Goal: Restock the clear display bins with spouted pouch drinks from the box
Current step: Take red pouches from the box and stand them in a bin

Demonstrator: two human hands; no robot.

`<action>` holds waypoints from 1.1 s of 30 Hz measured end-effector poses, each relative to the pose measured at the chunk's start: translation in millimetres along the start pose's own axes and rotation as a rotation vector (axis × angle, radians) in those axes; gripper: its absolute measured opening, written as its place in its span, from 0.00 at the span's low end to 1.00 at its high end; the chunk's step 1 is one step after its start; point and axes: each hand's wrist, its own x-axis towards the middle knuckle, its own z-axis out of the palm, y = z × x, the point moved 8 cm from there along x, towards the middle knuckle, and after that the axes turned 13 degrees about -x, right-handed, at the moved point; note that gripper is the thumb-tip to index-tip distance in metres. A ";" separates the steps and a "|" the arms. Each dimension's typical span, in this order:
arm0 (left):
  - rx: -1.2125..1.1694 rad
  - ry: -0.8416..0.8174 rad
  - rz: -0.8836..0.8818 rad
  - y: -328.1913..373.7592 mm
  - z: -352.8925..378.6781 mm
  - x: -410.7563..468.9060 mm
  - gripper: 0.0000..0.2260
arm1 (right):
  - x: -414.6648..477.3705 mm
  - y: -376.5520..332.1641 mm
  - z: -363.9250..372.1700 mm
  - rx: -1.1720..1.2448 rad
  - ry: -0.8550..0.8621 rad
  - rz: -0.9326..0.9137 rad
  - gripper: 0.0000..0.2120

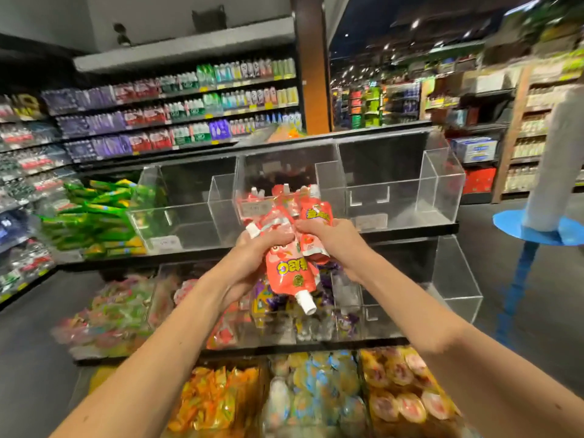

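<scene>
Left hand point(252, 251) and right hand point(328, 237) both clamp one bundle of pink spouted pouches point(286, 267), held just before the middle clear bin point(330, 177) at the top shelf's point(410, 229) front edge; probably soft, sloshy and slick; best gripped across the bodies, not by the spouts.

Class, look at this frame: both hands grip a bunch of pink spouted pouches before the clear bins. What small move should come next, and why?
Probably lift the pink pouches forward over the front lip of the middle bin. The left hand and right hand grip them together right in front of that bin, apparently not yet inside it, and one spout points down.
</scene>
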 end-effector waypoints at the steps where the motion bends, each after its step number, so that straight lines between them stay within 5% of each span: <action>1: -0.011 -0.012 0.000 -0.2 -3.2 5.7 0.27 | 5.1 0.3 2.6 -0.026 0.007 0.010 0.13; 10: -0.038 0.013 0.035 1.8 -23.0 59.2 0.19 | 68.6 5.5 21.7 -0.071 -0.204 0.098 0.19; 14: -0.024 0.064 0.049 15.9 -35.4 97.3 0.12 | 108.6 -3.7 32.3 -0.019 -0.392 0.074 0.12; 19: 0.003 0.151 0.010 28.1 -53.8 137.7 0.12 | 157.5 -11.0 22.1 -0.032 -0.395 0.090 0.06; 22: 0.028 0.188 0.049 50.0 -69.3 156.6 0.13 | 193.2 -18.7 4.8 -0.177 -0.281 0.059 0.05; 26: 0.118 0.185 0.158 90.3 -92.4 182.7 0.18 | 245.7 -24.4 -18.3 -0.255 -0.078 0.086 0.46; 30: 0.109 0.143 0.202 115.1 -111.6 210.9 0.15 | 269.1 -37.2 -17.3 -0.451 0.071 0.063 0.23; 33: 0.094 0.077 0.209 117.4 -115.9 232.1 0.10 | 282.0 -42.1 -5.4 -0.663 0.228 0.085 0.17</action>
